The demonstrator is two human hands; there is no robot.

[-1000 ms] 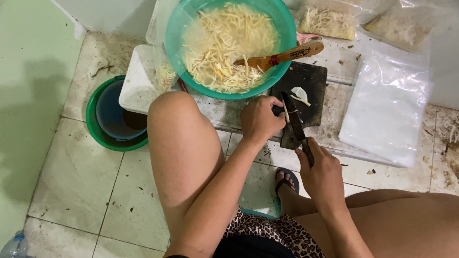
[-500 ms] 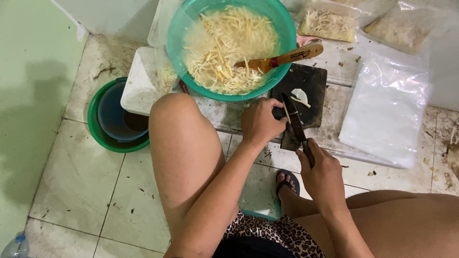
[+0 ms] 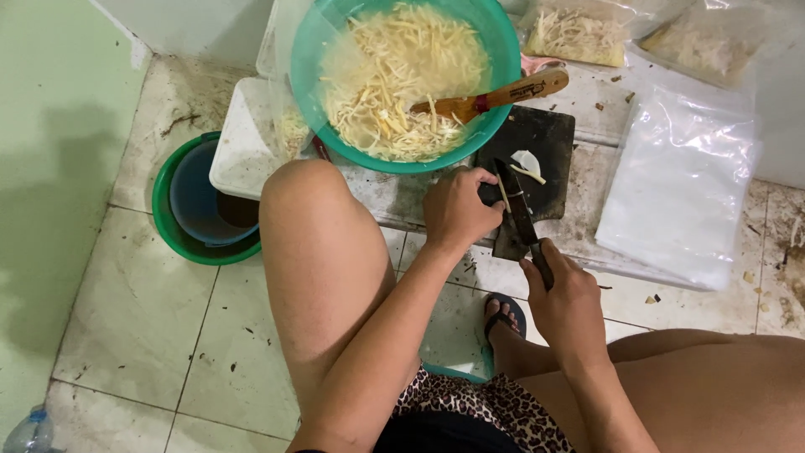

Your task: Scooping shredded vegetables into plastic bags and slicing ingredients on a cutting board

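Observation:
My right hand grips the handle of a dark knife whose blade lies across a black cutting board. My left hand rests on the board's near left corner, fingers curled on a thin pale strip beside the blade. A pale vegetable piece and a few cut strips lie on the board beyond the blade. Just past the board a green bowl holds pale shredded strips in water, with a wooden spoon leaning on its rim.
A white lidded tub sits left of the bowl, over a green basin holding a blue bucket. Clear plastic bags lie right of the board; filled bags sit behind. My knees and sandalled foot fill the near floor.
The view has shifted slightly. Both hands stay at the board with the knife in nearly the same place.

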